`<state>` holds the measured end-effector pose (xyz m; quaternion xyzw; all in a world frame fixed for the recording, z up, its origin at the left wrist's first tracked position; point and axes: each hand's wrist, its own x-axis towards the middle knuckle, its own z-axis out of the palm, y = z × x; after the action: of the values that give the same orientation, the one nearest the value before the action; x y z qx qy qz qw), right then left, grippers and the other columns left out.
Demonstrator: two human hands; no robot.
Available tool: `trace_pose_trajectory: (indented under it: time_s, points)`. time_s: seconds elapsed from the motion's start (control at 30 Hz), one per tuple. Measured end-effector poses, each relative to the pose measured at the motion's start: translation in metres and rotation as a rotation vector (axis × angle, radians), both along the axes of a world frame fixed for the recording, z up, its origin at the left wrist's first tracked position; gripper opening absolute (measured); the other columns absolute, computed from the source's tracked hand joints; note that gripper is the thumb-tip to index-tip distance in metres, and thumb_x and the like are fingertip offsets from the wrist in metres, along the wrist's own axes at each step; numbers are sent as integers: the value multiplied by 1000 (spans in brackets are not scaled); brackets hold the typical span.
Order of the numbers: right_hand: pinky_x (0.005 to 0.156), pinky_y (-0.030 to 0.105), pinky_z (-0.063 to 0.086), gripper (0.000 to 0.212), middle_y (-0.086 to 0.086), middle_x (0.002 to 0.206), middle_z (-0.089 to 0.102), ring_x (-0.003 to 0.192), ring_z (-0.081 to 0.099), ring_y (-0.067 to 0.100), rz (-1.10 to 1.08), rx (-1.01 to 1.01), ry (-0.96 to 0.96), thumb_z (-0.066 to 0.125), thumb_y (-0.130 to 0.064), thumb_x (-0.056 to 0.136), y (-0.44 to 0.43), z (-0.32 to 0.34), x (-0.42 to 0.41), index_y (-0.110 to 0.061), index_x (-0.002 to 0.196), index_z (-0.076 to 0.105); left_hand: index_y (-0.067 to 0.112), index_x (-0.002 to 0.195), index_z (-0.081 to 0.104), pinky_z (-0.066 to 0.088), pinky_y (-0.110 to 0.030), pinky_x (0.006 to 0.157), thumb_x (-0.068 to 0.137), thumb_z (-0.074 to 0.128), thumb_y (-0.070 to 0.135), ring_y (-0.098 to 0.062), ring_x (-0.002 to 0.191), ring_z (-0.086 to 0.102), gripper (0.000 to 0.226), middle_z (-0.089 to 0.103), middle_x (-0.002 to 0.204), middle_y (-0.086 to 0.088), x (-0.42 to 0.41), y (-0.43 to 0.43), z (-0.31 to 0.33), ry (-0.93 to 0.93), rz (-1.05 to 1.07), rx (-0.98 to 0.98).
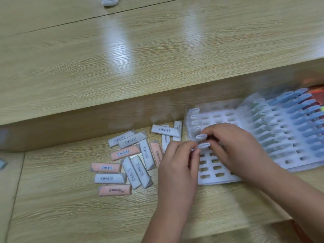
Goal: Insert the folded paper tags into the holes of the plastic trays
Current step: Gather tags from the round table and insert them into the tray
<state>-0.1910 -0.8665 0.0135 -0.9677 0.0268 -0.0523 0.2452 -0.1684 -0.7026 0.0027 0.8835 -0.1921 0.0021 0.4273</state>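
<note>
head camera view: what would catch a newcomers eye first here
Both hands meet mid-right: the left hand and right hand pinch a folded paper tag over the white plastic tray. Left of them lies a scatter of loose tags, white and pink; a fuller tray sits far right.

A light wood-grain table (70, 207) carries everything on its near, lower surface. Behind it a raised step (157, 58) of the same wood runs across the far side. Loose folded paper tags (133, 160), white and pale orange with barcodes, lie scattered flat near the middle. Just right of them lies a white plastic tray (210, 181), with a second tray (273, 155) overlapping its right side. A small white crumpled thing (109, 1) sits on the far step, and a bluish scrap (2, 163) lies at the left edge.
</note>
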Motion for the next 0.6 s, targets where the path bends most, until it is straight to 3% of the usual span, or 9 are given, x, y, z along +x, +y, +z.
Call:
trace_pose_trajectory:
  time_s: [0.1,0.2,0.27,0.33,0.4,0.5,0.6]
  points:
    - [80,28,48,27,-1,101,70,93,65,20,-17,37,-20,67,-1,86,0,5,-5,-11,111,69,28,116,66,47,-13,74,93,70,24,1,84,58,24,60,92,15,-6,0,3,57,31,-49]
    - [80,23,48,28,-3,103,68,95,63,15,-191,73,-173,61,1,89,9,17,-17,-11,114,67,49,120,50,52,-17,70,92,59,47,-1,88,62,29,62,93,20,-10,21,11,230,92,-112]
    - [77,15,44,25,-10,101,63,89,59,6,-263,113,-285,58,-4,92,27,28,-21,-16,112,66,48,114,54,50,-15,67,89,56,52,-1,85,61,25,60,92,20,-8,46,13,155,170,-55]
    - [77,10,42,25,-16,100,58,83,56,1,-209,185,-318,55,-12,89,58,35,-20,-21,110,65,38,106,62,43,-15,61,88,64,42,-1,79,56,19,55,88,17,-3,78,13,29,273,61]
    - [75,8,40,25,-17,101,57,84,57,-1,-111,217,-251,52,-22,90,94,33,-12,-23,112,63,35,102,63,39,-19,59,83,69,40,1,79,55,20,53,85,15,2,105,12,42,371,140]
    - [69,25,48,30,-6,106,65,93,63,17,-65,14,-25,54,-34,91,134,16,5,-19,114,66,37,103,58,49,-31,63,78,68,52,0,76,59,32,53,89,14,3,128,9,225,419,242]
    - [67,30,49,35,-3,110,63,101,59,21,-102,-123,159,51,-44,93,148,3,24,-22,118,64,34,99,59,54,-37,67,76,60,65,-6,80,61,39,53,91,15,3,132,7,289,443,323]
